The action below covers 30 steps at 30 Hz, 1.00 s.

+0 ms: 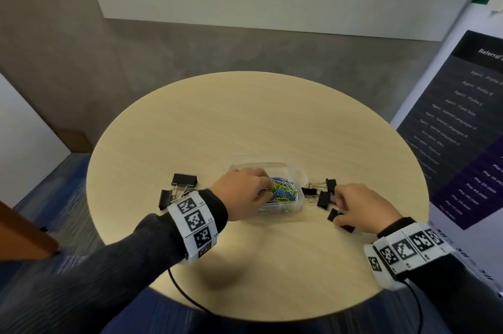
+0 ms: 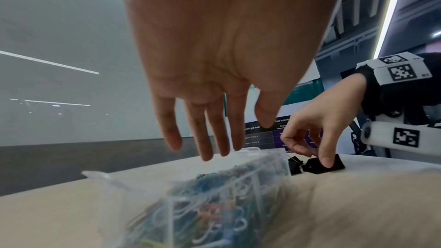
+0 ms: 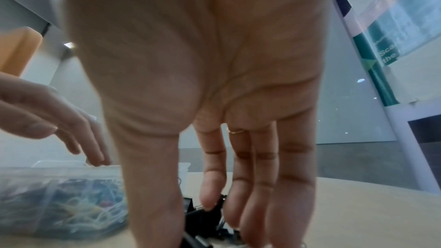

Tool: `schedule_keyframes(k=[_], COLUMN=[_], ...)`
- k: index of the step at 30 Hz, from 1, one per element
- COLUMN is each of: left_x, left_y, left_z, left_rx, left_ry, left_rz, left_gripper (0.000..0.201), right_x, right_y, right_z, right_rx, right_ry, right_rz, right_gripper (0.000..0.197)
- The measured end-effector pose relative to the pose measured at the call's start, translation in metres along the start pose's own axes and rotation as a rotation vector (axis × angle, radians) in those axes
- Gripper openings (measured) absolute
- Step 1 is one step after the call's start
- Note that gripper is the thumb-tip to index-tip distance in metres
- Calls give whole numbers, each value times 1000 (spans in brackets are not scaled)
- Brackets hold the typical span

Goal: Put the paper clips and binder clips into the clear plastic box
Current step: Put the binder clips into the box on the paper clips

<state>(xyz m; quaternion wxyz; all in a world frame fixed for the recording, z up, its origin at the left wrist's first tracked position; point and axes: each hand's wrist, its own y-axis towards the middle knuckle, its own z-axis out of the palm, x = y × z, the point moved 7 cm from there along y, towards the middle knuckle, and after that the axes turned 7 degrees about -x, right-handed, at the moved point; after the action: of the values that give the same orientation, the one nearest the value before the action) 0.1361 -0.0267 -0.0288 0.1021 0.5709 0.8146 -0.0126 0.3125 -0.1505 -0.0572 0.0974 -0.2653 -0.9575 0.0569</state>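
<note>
Far half of the bench (image 1: 245,115) lies bare, so passage there is wide. The clear plastic box (image 1: 296,178) sits mid-bench with the left hand (image 1: 242,197) over its mouth; black binder clips (image 1: 324,198) crowd its right flank, more binder clips (image 1: 183,181) left.

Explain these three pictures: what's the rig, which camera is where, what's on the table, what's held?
No robot: a person works with bare hands, wearing wristbands printed with square markers. One picture comes from a head camera looking down; the others from cameras on each wrist, looking along the palm. On the round table stands a clear plastic box full of coloured paper clips, with black binder clips left of the box and right of it. The left hand hangs over the box, fingers straight, holding nothing. The right hand reaches into the right group; its thumb touches one binder clip, but a closed grip isn't clear.
</note>
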Motion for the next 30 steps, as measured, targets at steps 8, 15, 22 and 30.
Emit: schedule_keyframes(k=[8,15,22,30], left_x=[-27,-11,0,-10], left_y=[8,2,-9,-29], left_z=[21,5,10,7], left_rx=[180,31,101,89], left_ry=[-166,-12,-217,-279], left_rz=[72,-16,18,38], left_gripper=[50,20,17,18], right_x=[1,-2,11,40], right_y=[-2,-2,-4,-5], right_z=[4,-7,-31,-56], right_rx=[40,77,114,94], right_ry=[-17,137,216,222], right_rz=[18,34,-13,-126], right_gripper=[26,23,23,21])
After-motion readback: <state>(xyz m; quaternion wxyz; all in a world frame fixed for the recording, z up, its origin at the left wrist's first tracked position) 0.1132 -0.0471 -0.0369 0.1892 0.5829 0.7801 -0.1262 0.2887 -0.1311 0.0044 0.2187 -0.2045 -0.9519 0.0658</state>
